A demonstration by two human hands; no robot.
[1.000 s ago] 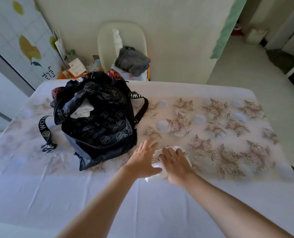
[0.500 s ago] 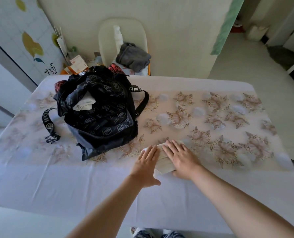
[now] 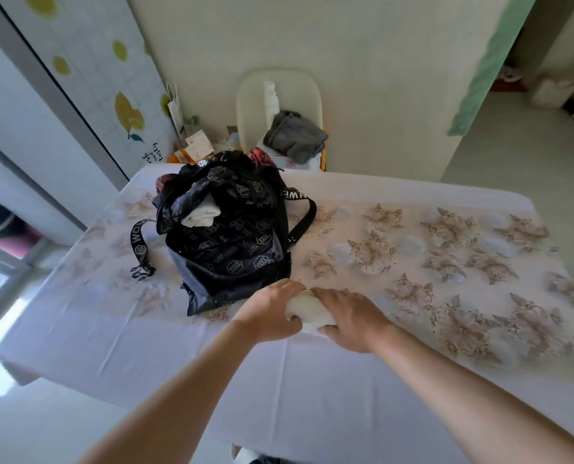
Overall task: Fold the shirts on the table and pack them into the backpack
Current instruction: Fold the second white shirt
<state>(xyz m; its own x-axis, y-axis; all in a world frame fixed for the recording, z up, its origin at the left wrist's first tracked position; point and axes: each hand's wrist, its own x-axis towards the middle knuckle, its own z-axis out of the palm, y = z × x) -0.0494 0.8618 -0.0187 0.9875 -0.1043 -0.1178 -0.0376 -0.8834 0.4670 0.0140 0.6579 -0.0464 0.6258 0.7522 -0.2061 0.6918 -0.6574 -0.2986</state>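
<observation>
Shirt gripped between left hand and right hand — beside backpack.

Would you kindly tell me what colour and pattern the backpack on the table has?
The backpack is black with small pale hexagon logos; head view.

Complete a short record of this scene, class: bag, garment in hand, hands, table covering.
Bag: black patterned fabric backpack, open, pale cloth in its mouth.
Garment: small white folded shirt, near the backpack's front.
Hands: left hand grips its left end; right hand grips its right end.
Covering: white floral tablecloth.
</observation>
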